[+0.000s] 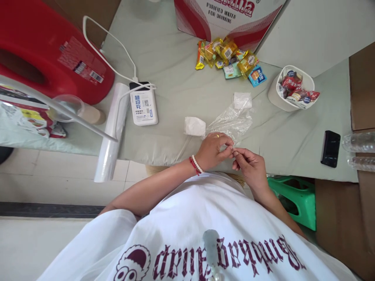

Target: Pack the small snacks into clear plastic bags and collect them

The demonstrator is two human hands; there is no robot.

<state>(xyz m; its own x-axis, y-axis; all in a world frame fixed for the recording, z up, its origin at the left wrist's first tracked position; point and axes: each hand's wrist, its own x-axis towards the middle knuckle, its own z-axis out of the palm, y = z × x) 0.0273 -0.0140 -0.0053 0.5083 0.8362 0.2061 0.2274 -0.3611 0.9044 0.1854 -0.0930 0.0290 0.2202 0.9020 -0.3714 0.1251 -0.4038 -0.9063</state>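
I see my left hand (213,150) and my right hand (251,167) meeting at the near edge of the table (175,58), fingertips pressed together. Both are pinched shut on the near edge of a clear plastic bag (231,121), which lies crumpled on the grey-green cloth and stretches away from my fingers toward the middle of the table. The left wrist carries a red and white bead bracelet (196,165).

Just beyond the left hand, touching the bag's left side, sits a white folded packet (195,126); a second white packet (242,100) lies at the bag's far end. Further off is a loose heap of yellow and blue snack sachets (230,58) in front of a red and white water carton (228,15). To the right of the bag stands a white tub (277,95) filled with red wrapped sweets. A black phone (330,148) lies well to the right, near the table edge, with clear bottles (359,142) beside it.

To my left, a white power bank (143,105) with its cable (108,58) lies next to a roll of clear film (113,130) that overhangs the table edge. A large red container (43,47) sits at the far left. A green stool (295,199) stands under the table by my right forearm. Nothing lies between my hands and the bag.
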